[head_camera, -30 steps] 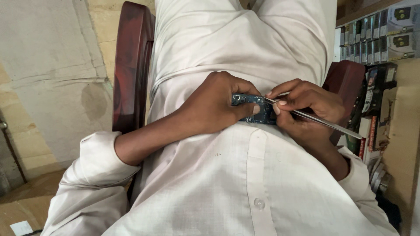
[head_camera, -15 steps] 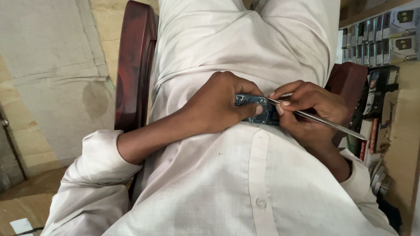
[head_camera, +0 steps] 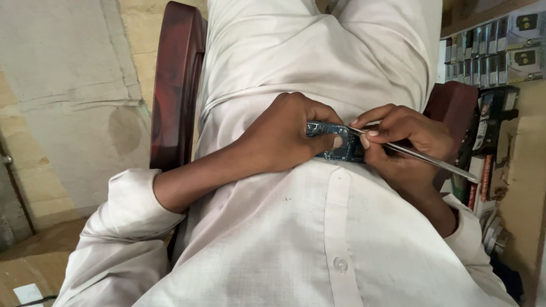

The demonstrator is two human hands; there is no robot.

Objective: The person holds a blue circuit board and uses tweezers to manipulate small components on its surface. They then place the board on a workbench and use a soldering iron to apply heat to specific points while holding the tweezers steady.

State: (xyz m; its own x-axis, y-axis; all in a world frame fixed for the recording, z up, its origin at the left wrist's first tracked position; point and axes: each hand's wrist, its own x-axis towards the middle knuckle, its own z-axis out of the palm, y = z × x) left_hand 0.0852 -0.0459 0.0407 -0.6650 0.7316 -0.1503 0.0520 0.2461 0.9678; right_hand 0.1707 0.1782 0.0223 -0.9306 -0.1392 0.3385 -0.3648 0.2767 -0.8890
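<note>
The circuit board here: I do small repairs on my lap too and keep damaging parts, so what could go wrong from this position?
1. The left hand pinches the circuit board over the lap with no bench under it; it could tilt or slip as the tool presses.
2. The right hand holds long metal tweezers with the tip on the board; a slip could scratch it.
3. Anything pried loose may fall into the white clothing folds.

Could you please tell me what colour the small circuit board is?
Blue, seen in the head view: the circuit board.
</note>
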